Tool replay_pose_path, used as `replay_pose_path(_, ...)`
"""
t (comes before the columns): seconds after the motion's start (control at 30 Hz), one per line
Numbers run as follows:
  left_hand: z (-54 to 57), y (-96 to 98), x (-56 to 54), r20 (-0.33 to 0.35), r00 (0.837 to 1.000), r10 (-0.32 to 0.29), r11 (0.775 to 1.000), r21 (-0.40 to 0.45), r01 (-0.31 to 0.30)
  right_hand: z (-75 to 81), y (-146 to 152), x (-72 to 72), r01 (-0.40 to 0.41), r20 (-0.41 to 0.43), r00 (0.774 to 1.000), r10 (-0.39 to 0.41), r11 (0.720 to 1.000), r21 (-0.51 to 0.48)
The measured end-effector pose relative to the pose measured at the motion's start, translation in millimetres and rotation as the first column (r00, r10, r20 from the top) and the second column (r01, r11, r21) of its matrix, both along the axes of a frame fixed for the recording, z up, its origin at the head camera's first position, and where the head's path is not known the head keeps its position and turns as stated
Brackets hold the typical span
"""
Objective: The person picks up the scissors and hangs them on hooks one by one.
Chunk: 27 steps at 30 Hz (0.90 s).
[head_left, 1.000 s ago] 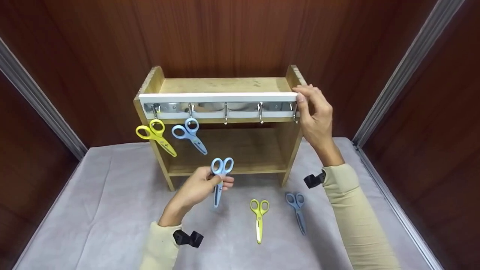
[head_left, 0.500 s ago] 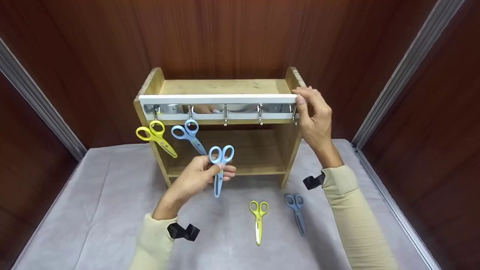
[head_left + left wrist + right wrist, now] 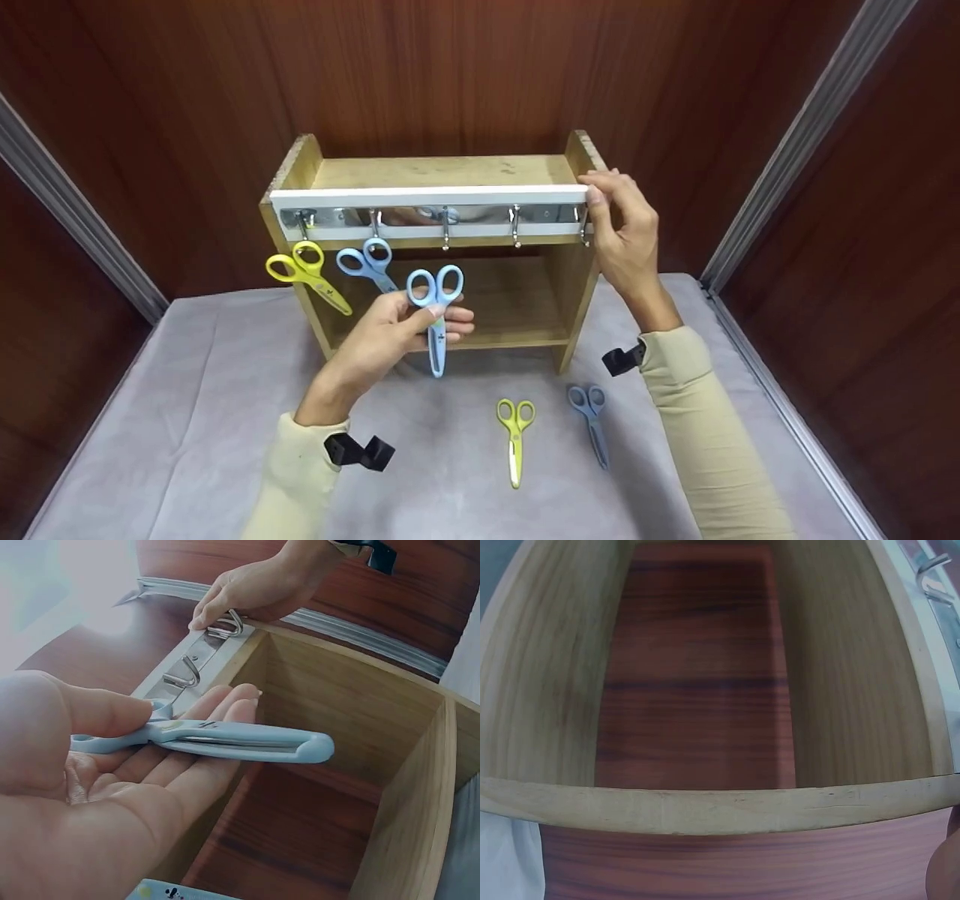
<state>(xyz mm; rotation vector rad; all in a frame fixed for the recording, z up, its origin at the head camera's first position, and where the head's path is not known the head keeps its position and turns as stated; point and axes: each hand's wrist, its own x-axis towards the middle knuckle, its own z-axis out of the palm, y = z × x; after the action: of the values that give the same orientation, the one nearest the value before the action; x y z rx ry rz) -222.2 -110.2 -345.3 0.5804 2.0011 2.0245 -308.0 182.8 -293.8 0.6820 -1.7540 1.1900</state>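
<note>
My left hand pinches light blue scissors between thumb and fingers, handle loops up and tip down in the head view. They are in front of the wooden shelf, below the middle hook. In the left wrist view the scissors lie across the fingers. My right hand grips the right end of the white hook rail, thumb in front and fingers over the top. Yellow scissors hang from the leftmost hook; blue scissors hang from the second, their lower part hidden behind my left hand.
The wooden shelf stands on a table with a pale cloth. Yellow scissors and greyish-blue scissors lie on the cloth in front. Reddish-brown panels surround the table at the back and sides.
My left hand has risen with the light blue scissors toward the hook rail, now overlapping the hanging blue scissors. My right hand keeps its grip on the rail's end.
</note>
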Motion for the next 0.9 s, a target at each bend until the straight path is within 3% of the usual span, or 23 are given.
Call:
replay_pose_path(0.17,4.5,2.7,-2.9,0.017,1.000,0.026,0.995,0.096,-0.028,0.6,-1,0.4,-0.019,-0.008,1.000,0.019,1.000,-0.003)
replay_pose_path(0.37,7.3,5.4,-10.1,0.053,0.997,0.060,0.974,0.216,-0.070,0.0,1,-0.2,-0.021,0.000,1.000,0.021,1.000,0.000)
replay_pose_path(0.9,-0.1,4.1,-29.3,0.077,0.997,0.004,0.969,0.248,-0.023,-1.2,2,-2.1,-0.008,-0.019,1.000,0.008,1.000,0.005)
